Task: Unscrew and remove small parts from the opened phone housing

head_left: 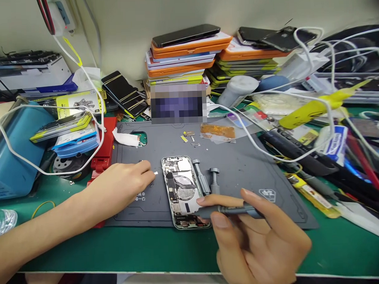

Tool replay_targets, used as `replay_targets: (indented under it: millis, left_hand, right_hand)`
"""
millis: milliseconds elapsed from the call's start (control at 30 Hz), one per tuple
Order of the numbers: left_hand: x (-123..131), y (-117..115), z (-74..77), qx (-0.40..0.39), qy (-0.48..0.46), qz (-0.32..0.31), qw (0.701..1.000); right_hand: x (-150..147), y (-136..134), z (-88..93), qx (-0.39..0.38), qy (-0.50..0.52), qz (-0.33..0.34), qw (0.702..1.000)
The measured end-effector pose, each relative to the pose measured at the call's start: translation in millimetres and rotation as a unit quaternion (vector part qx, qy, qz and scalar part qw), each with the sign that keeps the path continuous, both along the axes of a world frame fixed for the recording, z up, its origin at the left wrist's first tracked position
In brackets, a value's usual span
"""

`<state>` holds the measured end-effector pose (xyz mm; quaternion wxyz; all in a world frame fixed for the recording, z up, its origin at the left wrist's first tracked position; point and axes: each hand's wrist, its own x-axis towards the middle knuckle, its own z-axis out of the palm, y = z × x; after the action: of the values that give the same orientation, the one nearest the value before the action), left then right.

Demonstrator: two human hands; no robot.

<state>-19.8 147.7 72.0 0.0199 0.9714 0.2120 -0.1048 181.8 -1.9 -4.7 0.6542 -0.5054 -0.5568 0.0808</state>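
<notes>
An opened smartphone (186,208) lies face up on the grey work mat (240,169), its inner parts bare. Over its lower right edge, my right hand (261,234) grips a dark grey screwdriver (231,212) between thumb and fingers. The driver's tip is hard to make out. To the phone's left, my left hand (131,179) hovers above or rests on the mat with its fingers pinched. A tiny white piece (156,173) shows at those fingertips; I cannot tell whether they hold it. Two more grey screwdrivers (214,180) lie just right of the phone.
Small metal parts (193,138) and an orange-brown strip (218,132) lie behind the phone. Stacked boxes (180,61) stand at the back. A white cable (271,158) loops across the cluttered right side, near a yellow bottle (312,110). A red tool (104,151) sits left.
</notes>
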Motion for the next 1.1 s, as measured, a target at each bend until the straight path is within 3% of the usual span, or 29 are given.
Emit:
replay_targets:
  millis: [467,767,967,1100]
  left_hand:
    - [-1,9,-4.6,0.031,-0.082,0.021,0.996]
    - [3,-10,-15.3,0.160,-0.233,-0.125,0.951]
    - [8,-20,-30.4,0.114,-0.261,-0.141,0.948]
    - [8,-22,-39.0,0.076,-0.262,-0.122,0.954]
  right_hand:
    - [1,0,-8.0,0.005,-0.012,-0.002,1.000]
    - [1,0,-7.0,0.023,0.017,-0.001,1.000]
    - [1,-1,-9.3,0.025,0.032,0.003,0.999]
    - [0,-2,-7.9,0.013,-0.012,0.026,0.999]
